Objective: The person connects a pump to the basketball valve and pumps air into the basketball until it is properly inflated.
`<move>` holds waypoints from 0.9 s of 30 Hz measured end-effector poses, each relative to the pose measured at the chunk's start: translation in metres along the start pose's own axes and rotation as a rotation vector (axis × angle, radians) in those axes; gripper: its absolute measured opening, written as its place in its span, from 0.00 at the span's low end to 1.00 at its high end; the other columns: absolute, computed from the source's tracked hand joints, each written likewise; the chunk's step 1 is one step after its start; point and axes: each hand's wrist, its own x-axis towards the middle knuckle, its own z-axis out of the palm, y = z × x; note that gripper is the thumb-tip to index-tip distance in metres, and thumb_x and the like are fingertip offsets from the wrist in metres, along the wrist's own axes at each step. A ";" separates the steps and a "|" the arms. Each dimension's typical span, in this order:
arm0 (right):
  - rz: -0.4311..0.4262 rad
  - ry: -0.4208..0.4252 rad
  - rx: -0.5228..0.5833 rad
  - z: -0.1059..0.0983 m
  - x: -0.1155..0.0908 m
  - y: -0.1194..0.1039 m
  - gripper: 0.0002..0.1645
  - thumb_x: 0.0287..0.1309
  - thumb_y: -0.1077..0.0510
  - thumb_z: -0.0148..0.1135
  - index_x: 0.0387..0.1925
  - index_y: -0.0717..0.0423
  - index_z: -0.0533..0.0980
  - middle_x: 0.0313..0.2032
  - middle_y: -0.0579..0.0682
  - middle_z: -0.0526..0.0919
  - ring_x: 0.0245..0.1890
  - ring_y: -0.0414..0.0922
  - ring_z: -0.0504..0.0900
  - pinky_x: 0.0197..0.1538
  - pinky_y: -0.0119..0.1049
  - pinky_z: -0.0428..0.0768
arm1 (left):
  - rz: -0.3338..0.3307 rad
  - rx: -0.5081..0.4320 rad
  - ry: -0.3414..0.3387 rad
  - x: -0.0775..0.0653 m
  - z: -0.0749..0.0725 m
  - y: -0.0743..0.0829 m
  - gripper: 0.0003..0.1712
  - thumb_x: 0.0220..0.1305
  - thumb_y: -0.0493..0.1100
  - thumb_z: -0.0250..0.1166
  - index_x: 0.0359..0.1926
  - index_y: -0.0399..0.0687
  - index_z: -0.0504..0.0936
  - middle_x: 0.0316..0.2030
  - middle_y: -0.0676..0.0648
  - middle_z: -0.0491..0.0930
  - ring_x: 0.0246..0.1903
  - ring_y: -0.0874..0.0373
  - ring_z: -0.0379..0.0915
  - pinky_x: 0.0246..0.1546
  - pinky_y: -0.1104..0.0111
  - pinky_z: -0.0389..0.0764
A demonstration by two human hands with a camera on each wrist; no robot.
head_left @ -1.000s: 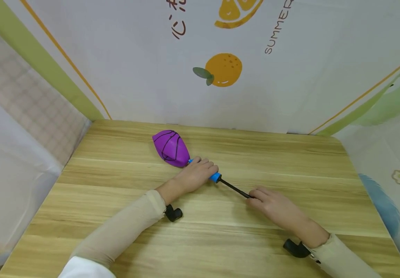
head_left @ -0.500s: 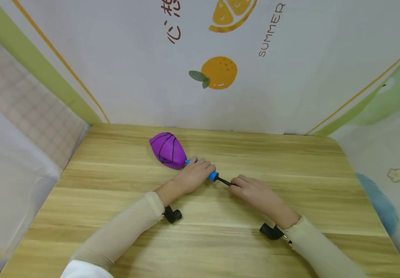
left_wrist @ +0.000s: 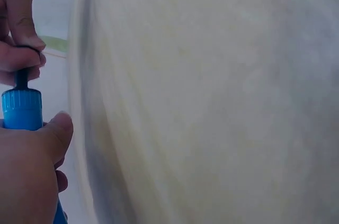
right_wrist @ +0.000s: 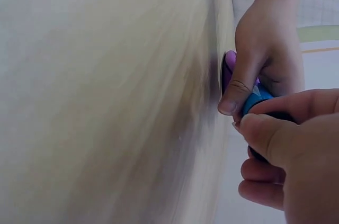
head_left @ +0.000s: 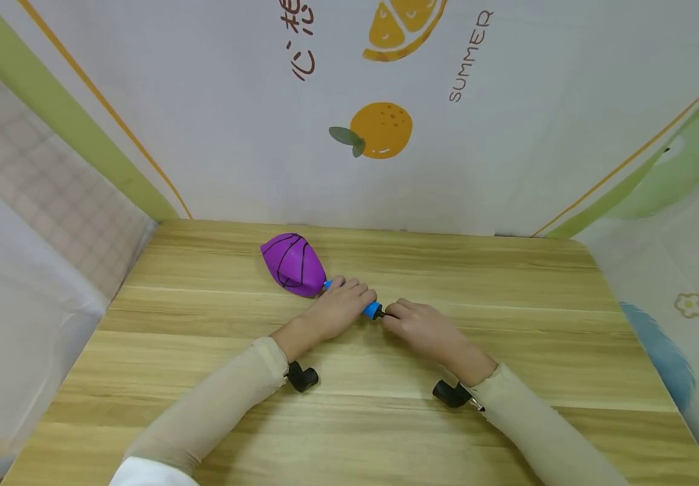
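The purple ball (head_left: 292,264) sits near the far edge of the table (head_left: 349,418); the wooden surface extends widely right and near. The blue pump (head_left: 371,309) is over the table's far half, roughly midway between left and right edges. Its long axis runs diagonally: 1 end meets the ball at far left, the other points near right. The left hand (head_left: 342,304) is wrapped around the pump, covering most of it in the head view; the left wrist view exposes a ridged collar (left_wrist: 22,99) and short black rod (left_wrist: 21,78). The right hand (head_left: 419,325) pinches the black handle (right_wrist: 279,115), seen between thumb and fingers in the right wrist view.
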 end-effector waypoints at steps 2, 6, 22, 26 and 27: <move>0.003 0.005 0.008 -0.001 -0.001 -0.001 0.05 0.61 0.65 0.67 0.38 0.57 0.80 0.39 0.51 0.81 0.38 0.45 0.80 0.39 0.35 0.82 | 0.012 -0.002 0.007 -0.001 0.000 -0.001 0.08 0.73 0.39 0.59 0.50 0.51 0.76 0.43 0.52 0.76 0.45 0.55 0.68 0.52 0.59 0.66; 0.004 -0.003 0.017 -0.003 -0.007 -0.004 0.05 0.62 0.67 0.66 0.40 0.58 0.80 0.41 0.52 0.82 0.40 0.46 0.80 0.40 0.35 0.82 | 0.039 -0.007 0.025 -0.002 -0.001 -0.003 0.10 0.69 0.41 0.64 0.49 0.53 0.76 0.41 0.52 0.76 0.45 0.54 0.70 0.52 0.59 0.67; 0.072 0.049 0.148 -0.027 -0.067 -0.010 0.14 0.50 0.68 0.72 0.40 0.55 0.83 0.41 0.48 0.82 0.41 0.44 0.82 0.43 0.35 0.83 | 0.051 -0.029 0.035 -0.003 0.001 -0.005 0.12 0.65 0.42 0.69 0.47 0.52 0.75 0.41 0.53 0.77 0.45 0.56 0.71 0.53 0.59 0.68; 0.044 0.052 0.156 -0.036 -0.076 -0.009 0.16 0.47 0.70 0.72 0.39 0.54 0.83 0.41 0.47 0.82 0.41 0.43 0.82 0.43 0.34 0.83 | 0.041 -0.035 0.027 -0.003 0.001 -0.004 0.11 0.67 0.43 0.67 0.47 0.52 0.75 0.43 0.53 0.78 0.45 0.56 0.70 0.54 0.59 0.68; 0.040 0.054 0.161 -0.037 -0.076 -0.008 0.16 0.47 0.70 0.72 0.39 0.54 0.83 0.41 0.47 0.82 0.41 0.43 0.83 0.43 0.34 0.83 | 0.040 -0.033 0.022 -0.003 0.001 -0.003 0.10 0.69 0.43 0.66 0.48 0.52 0.75 0.43 0.53 0.78 0.46 0.56 0.70 0.54 0.59 0.67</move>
